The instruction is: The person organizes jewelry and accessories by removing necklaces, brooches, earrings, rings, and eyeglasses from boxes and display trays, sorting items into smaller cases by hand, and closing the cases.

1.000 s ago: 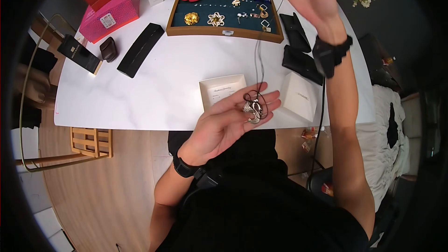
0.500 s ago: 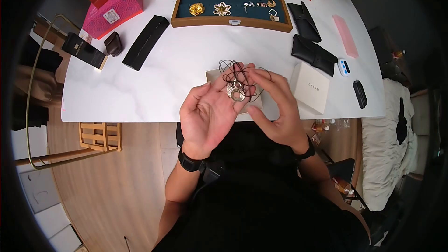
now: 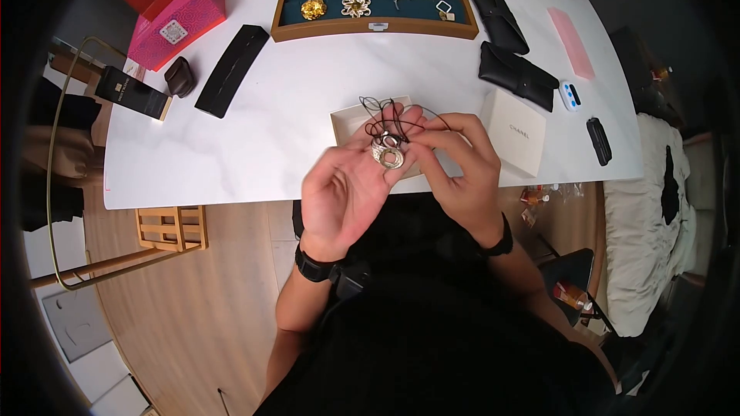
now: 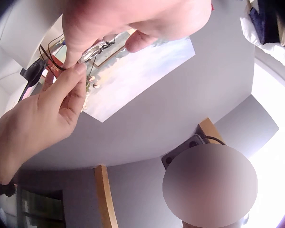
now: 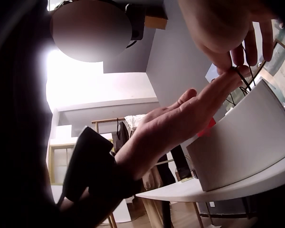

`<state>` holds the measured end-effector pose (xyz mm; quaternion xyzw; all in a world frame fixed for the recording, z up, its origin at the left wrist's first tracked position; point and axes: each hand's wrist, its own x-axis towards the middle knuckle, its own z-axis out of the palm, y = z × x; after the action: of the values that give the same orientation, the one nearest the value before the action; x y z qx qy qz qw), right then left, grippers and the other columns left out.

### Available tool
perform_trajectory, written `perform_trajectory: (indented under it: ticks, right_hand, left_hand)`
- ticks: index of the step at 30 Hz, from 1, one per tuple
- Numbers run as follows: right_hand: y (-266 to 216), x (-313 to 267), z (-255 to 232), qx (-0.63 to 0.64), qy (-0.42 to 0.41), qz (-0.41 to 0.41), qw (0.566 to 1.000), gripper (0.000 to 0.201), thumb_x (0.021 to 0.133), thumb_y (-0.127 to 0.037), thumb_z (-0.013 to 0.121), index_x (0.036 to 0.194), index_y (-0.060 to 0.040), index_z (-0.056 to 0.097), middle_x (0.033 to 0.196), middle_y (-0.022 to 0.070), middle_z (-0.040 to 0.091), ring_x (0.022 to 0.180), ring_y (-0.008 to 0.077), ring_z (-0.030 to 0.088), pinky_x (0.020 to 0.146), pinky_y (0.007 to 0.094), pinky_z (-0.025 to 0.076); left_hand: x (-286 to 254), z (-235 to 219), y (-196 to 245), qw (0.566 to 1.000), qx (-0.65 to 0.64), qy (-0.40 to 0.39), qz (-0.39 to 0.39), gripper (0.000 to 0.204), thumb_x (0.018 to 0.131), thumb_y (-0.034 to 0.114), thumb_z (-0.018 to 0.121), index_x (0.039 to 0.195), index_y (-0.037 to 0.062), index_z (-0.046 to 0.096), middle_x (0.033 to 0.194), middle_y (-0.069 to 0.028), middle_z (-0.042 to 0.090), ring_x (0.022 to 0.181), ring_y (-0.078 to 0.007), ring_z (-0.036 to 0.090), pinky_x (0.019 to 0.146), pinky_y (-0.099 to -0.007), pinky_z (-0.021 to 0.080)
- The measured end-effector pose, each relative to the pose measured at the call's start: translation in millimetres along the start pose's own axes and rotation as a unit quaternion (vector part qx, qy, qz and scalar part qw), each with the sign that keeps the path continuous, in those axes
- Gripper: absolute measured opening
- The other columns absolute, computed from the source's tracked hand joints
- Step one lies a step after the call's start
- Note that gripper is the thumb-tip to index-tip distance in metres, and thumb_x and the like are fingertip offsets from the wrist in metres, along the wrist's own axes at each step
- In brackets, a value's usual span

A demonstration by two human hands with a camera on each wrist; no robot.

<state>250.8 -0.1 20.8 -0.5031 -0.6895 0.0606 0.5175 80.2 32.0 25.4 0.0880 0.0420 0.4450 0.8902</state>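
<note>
A silver pendant necklace [image 3: 389, 156] with a dark cord lies across the fingers of my left hand [image 3: 343, 192], which is turned palm up. Its thin cord stands in loose loops above the fingertips. From the right, my right hand [image 3: 466, 177] pinches at the cord beside the pendant with thumb and forefinger. The left wrist view shows the right fingertips [image 4: 78, 71] meeting the left hand at the pendant. Below and behind the left hand is an open white box [image 3: 344, 131], partly hidden. A white lid marked CHANEL [image 3: 515, 135] is right of the right hand.
A wooden jewelry case [image 3: 378, 28] with brooches and earrings stands at the back. Black pouches [image 3: 516, 73], a pink strip [image 3: 570, 42] and a small white device [image 3: 570, 95] are at right. A long black case [image 3: 231, 69] and a pink box [image 3: 181, 19] are at left.
The right hand came down from high at the right to the left palm, then closed its thumb and forefinger beside the pendant. The raised cord now lies gathered in loops.
</note>
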Motion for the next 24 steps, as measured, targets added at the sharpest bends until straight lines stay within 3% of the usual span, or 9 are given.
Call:
perform_trajectory:
  ticks: [1,3,6,12,15,16,18,22,24]
  right_hand:
    - [-1,1,0,-0.001,0.001,0.001,1.0,0.021,0.079,-0.001,0.077,0.099,-0.0045,0.071,0.103,0.0101,0.065,0.094,0.0253,0.064,0.08,0.0326,0.051]
    - [-5,5,-1,0.004,0.023,0.081,0.996,0.015,0.082,0.001,0.073,0.096,-0.003,0.069,0.098,0.0111,0.064,0.087,0.0261,0.064,0.077,0.0327,0.051]
    - [6,12,-3,-0.01,0.048,0.09,0.995,0.013,0.084,0.001,0.069,0.097,-0.0025,0.068,0.099,0.0127,0.064,0.085,0.027,0.065,0.077,0.0325,0.051]
    - [7,25,-20,-0.14,0.147,0.072,0.977,0.012,0.086,-0.006,0.072,0.098,-0.0038,0.069,0.103,0.0097,0.064,0.085,0.0253,0.063,0.074,0.0339,0.051]
    - [-10,13,-24,-0.036,0.064,0.092,0.993,0.014,0.082,-0.006,0.076,0.094,-0.0048,0.07,0.085,0.0073,0.061,0.065,0.0158,0.055,0.055,0.0273,0.043]
    - [-15,10,-21,-0.035,0.064,0.093,0.993,0.014,0.082,-0.006,0.076,0.094,-0.0048,0.07,0.085,0.0073,0.061,0.065,0.0158,0.055,0.055,0.0273,0.043]
    - [-25,7,-14,0.065,-0.097,0.128,0.985,0.012,0.082,-0.007,0.077,0.09,-0.0041,0.069,0.074,0.0052,0.059,0.056,0.014,0.052,0.052,0.026,0.041]
    - [-22,-2,3,0.126,-0.126,0.159,0.971,0.01,0.084,-0.007,0.077,0.09,-0.0041,0.069,0.07,0.0033,0.059,0.053,0.0097,0.051,0.051,0.0243,0.04]
    - [-19,-5,6,0.212,-0.111,0.195,0.951,0.008,0.089,-0.008,0.073,0.09,-0.0014,0.068,0.071,0.0011,0.062,0.056,0.0051,0.052,0.051,0.022,0.039]
  left_hand:
    - [1,2,-1,1.0,0.0,0.0,-0.002,0.059,0.096,0.017,0.04,0.147,-0.0131,0.029,0.155,-0.0285,0.031,0.144,-0.0371,0.036,0.12,-0.0463,0.031]
    - [2,7,-3,0.981,0.188,0.042,-0.012,0.052,0.095,-0.002,0.036,0.146,-0.0105,0.031,0.148,-0.0255,0.044,0.139,-0.0326,0.043,0.119,-0.0427,0.035]
    - [1,8,-3,0.989,0.138,0.028,-0.035,0.052,0.093,-0.011,0.035,0.145,-0.0105,0.031,0.146,-0.0254,0.047,0.138,-0.032,0.046,0.118,-0.0415,0.038]
    - [-1,8,0,0.992,0.121,0.038,-0.017,0.048,0.099,-0.003,0.035,0.146,-0.0095,0.03,0.147,-0.0265,0.045,0.139,-0.0336,0.044,0.118,-0.0433,0.036]
    - [-1,8,-2,0.992,0.118,0.048,-0.001,0.047,0.101,0.001,0.034,0.147,-0.0085,0.029,0.149,-0.0264,0.042,0.14,-0.034,0.043,0.118,-0.0432,0.035]
    - [-1,8,-3,0.992,0.119,0.048,-0.001,0.047,0.101,0.001,0.034,0.147,-0.0085,0.029,0.149,-0.0264,0.042,0.14,-0.034,0.043,0.118,-0.0432,0.035]
    - [-2,11,-7,0.99,0.131,0.04,0.018,0.048,0.103,0.003,0.034,0.149,-0.0076,0.028,0.151,-0.0256,0.04,0.143,-0.0326,0.04,0.118,-0.0423,0.034]
    - [-3,16,-11,0.982,0.172,0.05,0.061,0.048,0.103,0.004,0.033,0.15,-0.0076,0.027,0.152,-0.0252,0.039,0.144,-0.0314,0.037,0.117,-0.0412,0.033]
    - [-3,15,-8,0.978,0.196,0.049,0.043,0.053,0.104,0.015,0.039,0.149,-0.0111,0.025,0.152,-0.0276,0.038,0.143,-0.0339,0.038,0.119,-0.0423,0.03]
